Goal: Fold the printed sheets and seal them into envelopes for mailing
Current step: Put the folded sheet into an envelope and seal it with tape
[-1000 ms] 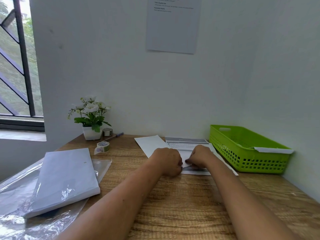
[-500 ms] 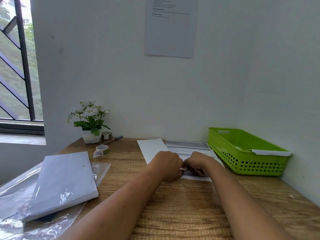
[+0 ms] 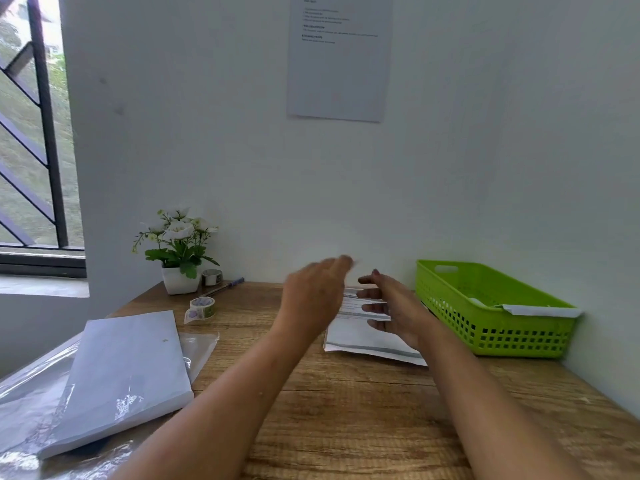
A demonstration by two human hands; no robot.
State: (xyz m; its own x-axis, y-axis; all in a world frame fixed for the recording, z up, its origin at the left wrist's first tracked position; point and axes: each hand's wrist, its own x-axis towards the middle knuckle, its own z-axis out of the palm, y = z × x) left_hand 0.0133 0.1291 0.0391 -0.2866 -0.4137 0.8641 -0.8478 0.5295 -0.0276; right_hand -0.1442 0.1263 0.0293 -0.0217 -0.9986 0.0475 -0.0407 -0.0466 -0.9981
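A printed sheet (image 3: 360,336) lies on the wooden desk (image 3: 346,410), left of the green basket. Its near part shows plain white and its far part shows printed lines. My right hand (image 3: 391,308) is at the sheet with its fingers spread and straight, and nothing is gripped. My left hand (image 3: 313,296) is lifted off the desk just left of the sheet. Its fingers reach up and to the right and are blurred by motion. A faint white blur sits at its fingertips. The envelope beside the sheet is hidden behind my left hand.
A green plastic basket (image 3: 485,341) at the right wall holds a white envelope (image 3: 540,310). A wrapped ream of paper (image 3: 121,375) lies at the left on clear plastic. Two tape rolls (image 3: 202,306), a pen (image 3: 225,287) and a potted flower (image 3: 178,251) stand at the back.
Both hands were curled close together, pressing the sheet's near edge. Now they have opened and lifted, the left one swinging up and away, and the sheet's near part shows white.
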